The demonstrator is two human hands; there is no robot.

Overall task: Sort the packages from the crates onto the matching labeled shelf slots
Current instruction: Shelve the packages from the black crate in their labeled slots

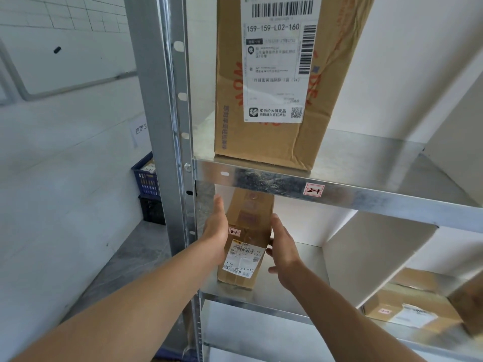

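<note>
Both arms stretched fwd into galvanised metal shelf (312,259), L hand (217,228) flat, fingers straight, against left side of long brown cardboard package (249,220), R hand (283,249) spread, touching its right side, pkg lying on shelf under red-edged 2-1 label (314,190)

You are standing in a parcel storeroom. In front of you is a bare metal rack (167,100), and a handwritten tag (314,190) reading 2-1 is stuck on one shelf edge. The big cardboard box (230,100) on that shelf carries a printed shipping label (277,61) with barcodes and a routing code. A white divider (366,252) splits the level below into slots. Two plastic crates (146,178) are stacked in the corner against a plain white tiled wall (65,22).
</note>
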